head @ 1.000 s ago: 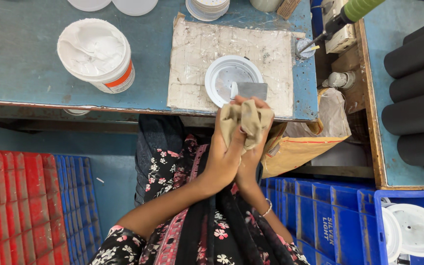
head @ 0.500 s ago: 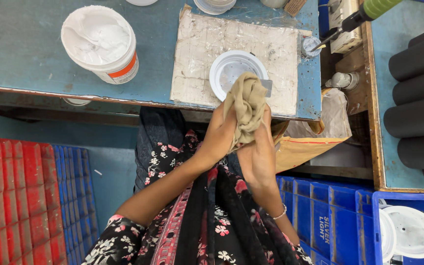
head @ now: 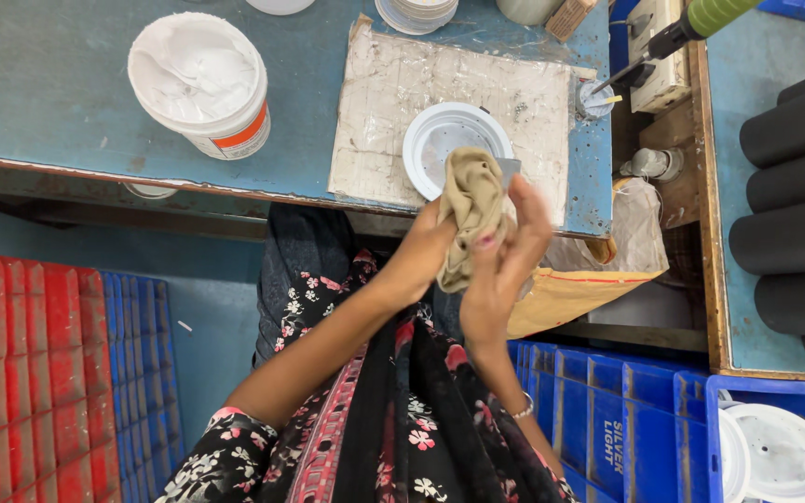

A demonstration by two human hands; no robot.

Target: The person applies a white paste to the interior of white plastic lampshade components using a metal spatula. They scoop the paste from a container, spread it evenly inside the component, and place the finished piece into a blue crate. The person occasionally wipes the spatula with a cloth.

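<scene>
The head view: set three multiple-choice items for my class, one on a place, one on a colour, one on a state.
1. Where does the white tub of paste stand?
A. On the blue bench, left of the stained board
B. Inside a red crate
C. On the dark foam rolls

2. What colour is the cloth between the hands?
A. Bright green
B. Beige
C. Black

3. How does the tub stand?
A. Tipped on its side
B. Shut with a lid
C. Upright and open

Answers:
1 A: the tub sits on the bench, to the left of the board.
2 B: the crumpled cloth held by the left hand and right hand is beige.
3 C: its white contents show from above, with no lid on.
</scene>
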